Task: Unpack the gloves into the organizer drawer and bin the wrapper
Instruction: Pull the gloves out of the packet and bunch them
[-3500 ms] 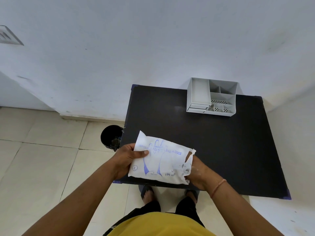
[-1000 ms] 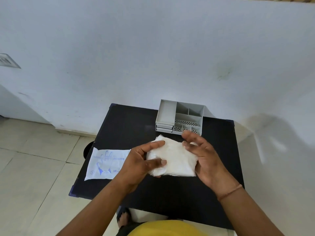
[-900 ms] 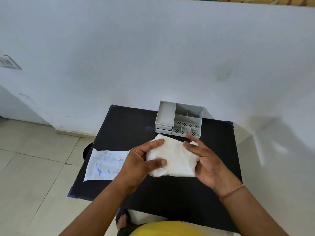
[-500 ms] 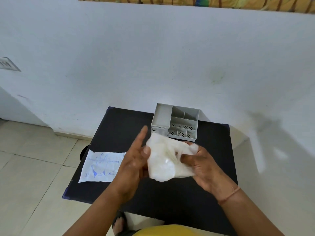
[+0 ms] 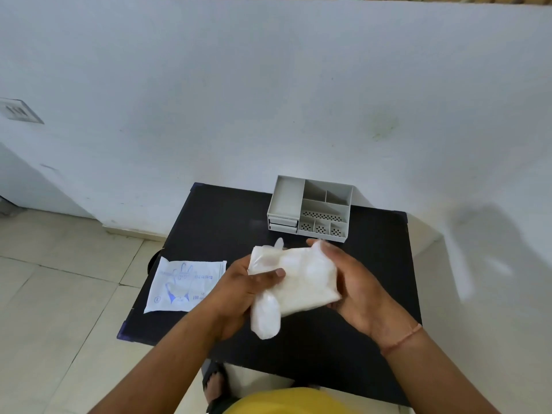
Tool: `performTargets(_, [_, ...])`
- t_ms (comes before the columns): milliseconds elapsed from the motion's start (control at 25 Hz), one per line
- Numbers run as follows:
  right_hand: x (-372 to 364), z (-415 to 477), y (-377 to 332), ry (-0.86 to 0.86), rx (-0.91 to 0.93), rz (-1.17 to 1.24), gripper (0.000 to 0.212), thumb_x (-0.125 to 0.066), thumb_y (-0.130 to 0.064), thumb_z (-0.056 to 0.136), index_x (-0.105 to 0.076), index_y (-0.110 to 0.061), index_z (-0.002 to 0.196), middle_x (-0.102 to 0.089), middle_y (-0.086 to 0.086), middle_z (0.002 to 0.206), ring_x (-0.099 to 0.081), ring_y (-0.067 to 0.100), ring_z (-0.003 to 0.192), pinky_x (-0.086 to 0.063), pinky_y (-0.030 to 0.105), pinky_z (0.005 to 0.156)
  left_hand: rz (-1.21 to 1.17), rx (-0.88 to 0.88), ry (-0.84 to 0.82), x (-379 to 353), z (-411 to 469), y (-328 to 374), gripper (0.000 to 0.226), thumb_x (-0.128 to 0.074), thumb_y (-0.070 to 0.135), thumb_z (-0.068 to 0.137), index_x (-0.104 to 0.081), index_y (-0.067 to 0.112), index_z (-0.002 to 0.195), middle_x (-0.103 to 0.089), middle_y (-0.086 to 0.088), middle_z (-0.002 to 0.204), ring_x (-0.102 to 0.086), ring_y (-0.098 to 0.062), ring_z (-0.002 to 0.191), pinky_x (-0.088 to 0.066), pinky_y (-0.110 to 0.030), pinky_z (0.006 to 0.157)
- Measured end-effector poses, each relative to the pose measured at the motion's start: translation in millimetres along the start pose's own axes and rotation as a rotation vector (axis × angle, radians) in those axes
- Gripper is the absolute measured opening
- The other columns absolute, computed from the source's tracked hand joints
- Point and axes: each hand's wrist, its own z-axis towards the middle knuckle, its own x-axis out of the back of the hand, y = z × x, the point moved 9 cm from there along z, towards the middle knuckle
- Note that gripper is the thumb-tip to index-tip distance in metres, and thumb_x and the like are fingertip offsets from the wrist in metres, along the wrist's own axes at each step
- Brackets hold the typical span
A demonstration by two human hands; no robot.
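Observation:
A thick stack of clear plastic gloves (image 5: 298,282) is held above the black table (image 5: 373,264) between both hands. My left hand (image 5: 239,291) grips its left side, thumb across the top, with a fold hanging down below. My right hand (image 5: 355,282) cups its right side. The flat white wrapper (image 5: 182,285) with blue glove print lies on the table's left edge, partly overhanging it. The grey organizer (image 5: 310,209) stands at the back of the table, its two small drawers at the lower left shut.
A black bin (image 5: 153,261) shows as a sliver on the tiled floor, left of the table and behind the wrapper. A white wall rises right behind the table. My sandalled foot (image 5: 215,383) shows under the table's near edge.
The stack has left its wrapper, which now lies at the table's left edge. In the last second my hands lifted and folded the stack, and one end now hangs below my left hand.

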Motion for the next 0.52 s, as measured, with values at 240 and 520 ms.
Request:
performTargets(240, [7.5, 3.4, 27.4, -0.032, -0.218, 0.296, 0.055, -0.059, -0.049, 0.101, -0.07, -0.01, 0.137, -0.074, 0.015, 0.125, -0.074, 0.033, 0.106, -0.064, 0.045, 0.076, -0.009, -0.003, 0.013, 10.7, 3.0, -6.8, 0.049, -0.082, 0.029, 0.076, -0.072, 0.02, 0.123, -0.083, -0.006, 0.11, -0.077, -0.029, 0.105, -0.066, -0.04, 0.08])
performTargets(520, [9.2, 5.9, 17.2, -0.025, -0.139, 0.118, 0.034, -0.075, -0.031, 0.09, -0.081, -0.013, 0.118, -0.076, 0.016, 0.126, -0.075, 0.032, 0.106, -0.062, 0.052, 0.088, 0.026, 0.021, 0.028, 15.1, 11.4, -18.4, 0.055, -0.083, 0.035, 0.074, -0.072, 0.022, 0.125, -0.082, -0.005, 0.111, -0.074, -0.033, 0.112, -0.064, -0.044, 0.083])
